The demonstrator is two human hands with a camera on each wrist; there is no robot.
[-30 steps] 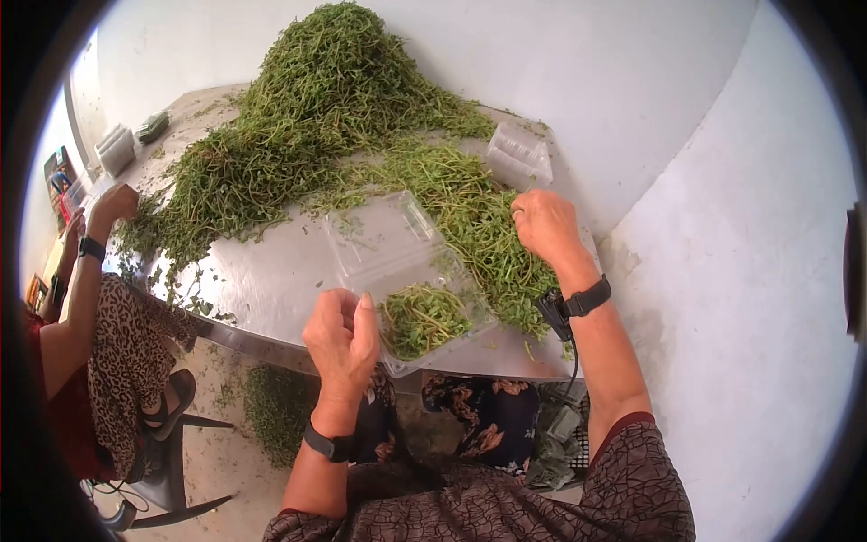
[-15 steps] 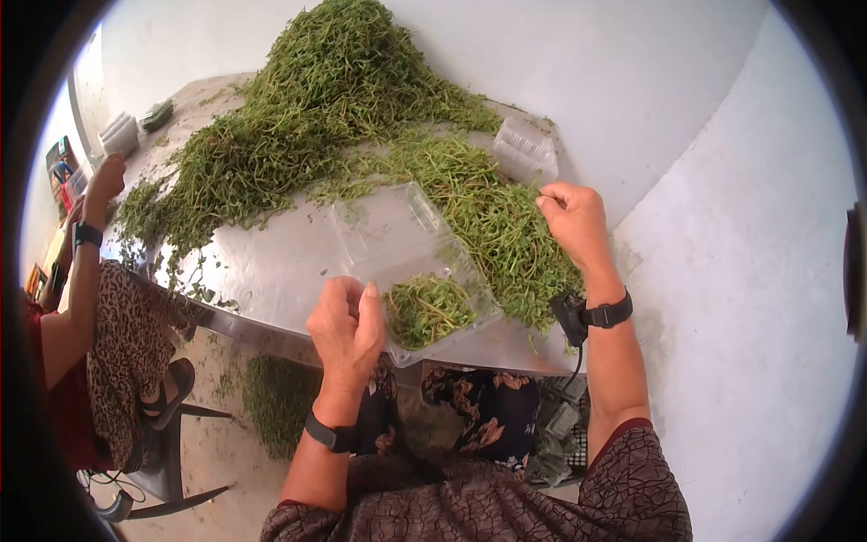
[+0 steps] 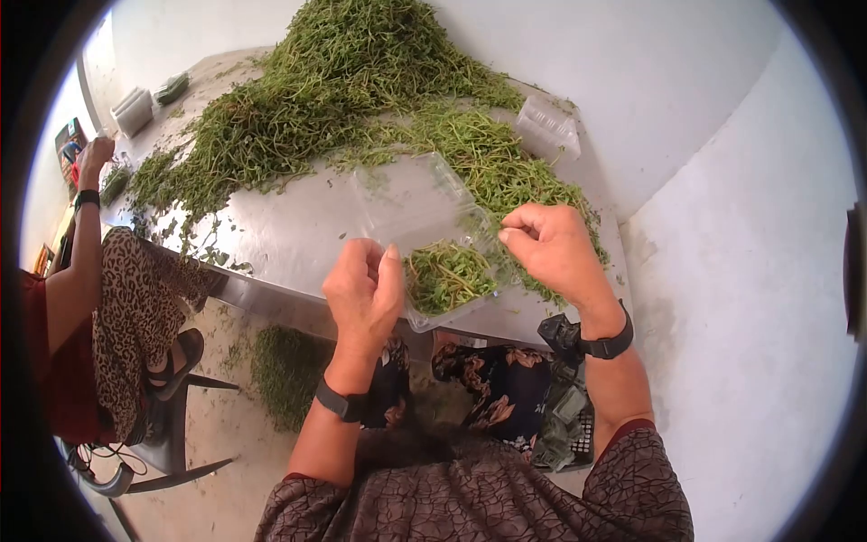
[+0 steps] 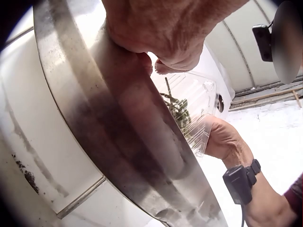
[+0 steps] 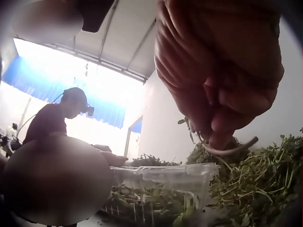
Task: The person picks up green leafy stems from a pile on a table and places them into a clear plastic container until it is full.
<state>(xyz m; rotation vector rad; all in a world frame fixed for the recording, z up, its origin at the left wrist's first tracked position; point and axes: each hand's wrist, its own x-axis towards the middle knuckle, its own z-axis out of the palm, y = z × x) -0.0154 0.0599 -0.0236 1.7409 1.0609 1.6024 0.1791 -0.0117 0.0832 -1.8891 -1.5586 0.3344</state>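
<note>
My left hand (image 3: 364,294) hovers at the left edge of a clear plastic box (image 3: 433,322), fingers curled and thumb raised, with nothing visible in its grip. Green sprigs (image 3: 449,277) lie in the box, whose lid (image 3: 411,194) is folded back. In the left wrist view, one stem pokes up from the box (image 4: 203,90) near my left hand (image 4: 165,33). My right hand (image 3: 558,253) is above the box's right side. In the right wrist view, my right hand (image 5: 220,71) pinches a stem (image 5: 232,151) between thumb and fingers, above and beside the box (image 5: 206,182).
A tall heap of greens (image 3: 361,54) rises at the back of the metal table (image 3: 280,221), with a looser pile (image 3: 488,154) to the right. Stacked clear boxes (image 3: 548,126) stand beyond it. Another person's arm (image 3: 88,208) is at the left. A wall bounds the right side.
My right hand has moved from over the right-hand pile leftward and down toward the box. The left hand stays beside the box. The head view has shifted, and the other person's hand has moved.
</note>
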